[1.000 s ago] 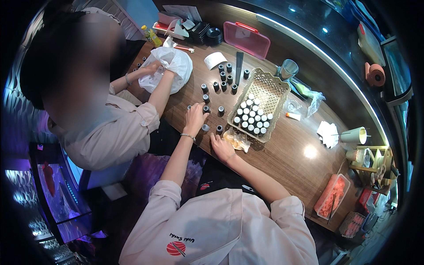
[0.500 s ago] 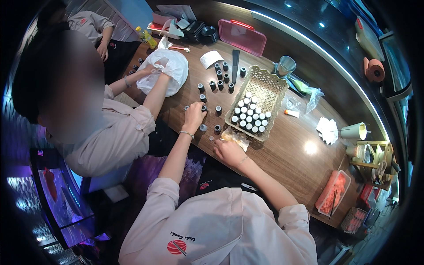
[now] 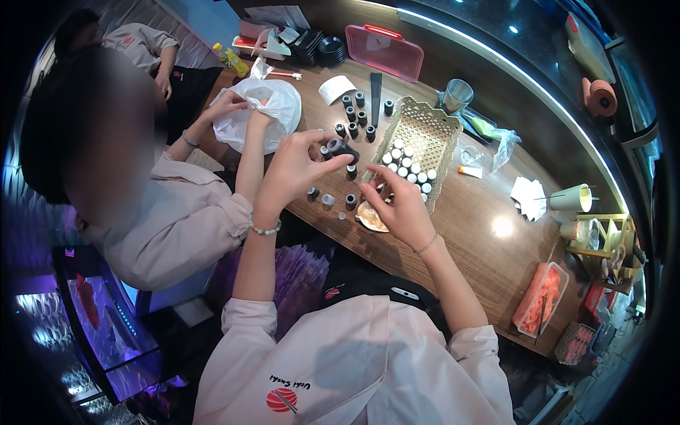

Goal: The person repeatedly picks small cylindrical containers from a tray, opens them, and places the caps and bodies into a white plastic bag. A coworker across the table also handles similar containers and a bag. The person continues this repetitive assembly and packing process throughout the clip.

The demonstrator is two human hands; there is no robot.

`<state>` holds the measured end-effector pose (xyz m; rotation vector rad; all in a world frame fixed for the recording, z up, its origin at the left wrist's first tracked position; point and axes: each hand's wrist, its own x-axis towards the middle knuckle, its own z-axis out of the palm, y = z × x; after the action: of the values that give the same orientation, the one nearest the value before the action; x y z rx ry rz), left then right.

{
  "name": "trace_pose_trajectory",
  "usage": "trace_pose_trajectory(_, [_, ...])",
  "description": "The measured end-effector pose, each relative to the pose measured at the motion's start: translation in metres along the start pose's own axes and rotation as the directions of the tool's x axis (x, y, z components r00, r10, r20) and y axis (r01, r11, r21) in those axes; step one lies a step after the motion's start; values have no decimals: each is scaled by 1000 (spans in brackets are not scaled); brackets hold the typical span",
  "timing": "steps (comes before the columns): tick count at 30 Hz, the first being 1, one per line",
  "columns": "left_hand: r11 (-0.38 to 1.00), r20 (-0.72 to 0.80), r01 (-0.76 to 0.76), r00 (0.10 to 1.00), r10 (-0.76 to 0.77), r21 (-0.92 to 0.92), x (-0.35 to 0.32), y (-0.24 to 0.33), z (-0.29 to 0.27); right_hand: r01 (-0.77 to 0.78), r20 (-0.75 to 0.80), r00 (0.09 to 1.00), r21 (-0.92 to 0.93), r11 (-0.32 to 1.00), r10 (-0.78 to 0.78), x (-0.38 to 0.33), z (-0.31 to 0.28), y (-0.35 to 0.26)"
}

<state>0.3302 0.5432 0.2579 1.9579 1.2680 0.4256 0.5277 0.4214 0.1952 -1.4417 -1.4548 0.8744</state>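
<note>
My left hand (image 3: 296,164) is raised over the table, its thumb and fingers wrapped round a small dark bottle (image 3: 343,151) that tilts. My right hand (image 3: 402,205) hovers just to its right, index finger and thumb apart, with nothing visible between them. Below it lies a small clear bag (image 3: 371,219) with yellowish contents. Several uncapped-looking dark bottles (image 3: 352,115) stand farther back. Beside the right hand, a gold openwork basket (image 3: 430,128) holds many white-capped bottles (image 3: 403,172), partly hidden by that hand. A small translucent cup-like piece (image 3: 328,200) sits near the table edge.
At left, a co-worker's hands are in a white plastic bag (image 3: 287,129); another person sits beyond. A pink lid (image 3: 386,53), black dishes (image 3: 331,49) and a glass (image 3: 457,95) stand at the back. A tub of orange-red food (image 3: 540,297) is at right.
My left hand has lifted a dark bottle off the table and brought it up and right. My right hand has risen from the clear bag toward the bottle.
</note>
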Motion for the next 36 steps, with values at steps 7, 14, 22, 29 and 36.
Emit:
trace_pose_trajectory(7, [980,75,-174,981,181,-95,-15,57,-37,55,-69,997,318,946,-35,4,-15,-47])
trace_pose_trajectory(14, [991,133,-128,982,131,-34,-25,81,-43,-1,-59,998,394,919,26,-2,-19,-58])
trace_pose_trajectory(22, [929,-84,-16,995,50,369,-1,-23,10,135,91,987,-58,989,-130,-30,42,33])
trace_pose_trajectory(29, [826,-92,212,977,-192,522,18,-160,123,409,487,865,-544,732,-121,-43,137,137])
trace_pose_trajectory(36, [801,-99,259,964,-245,539,25,-171,131,320,478,878,-541,778,-28,-53,143,112])
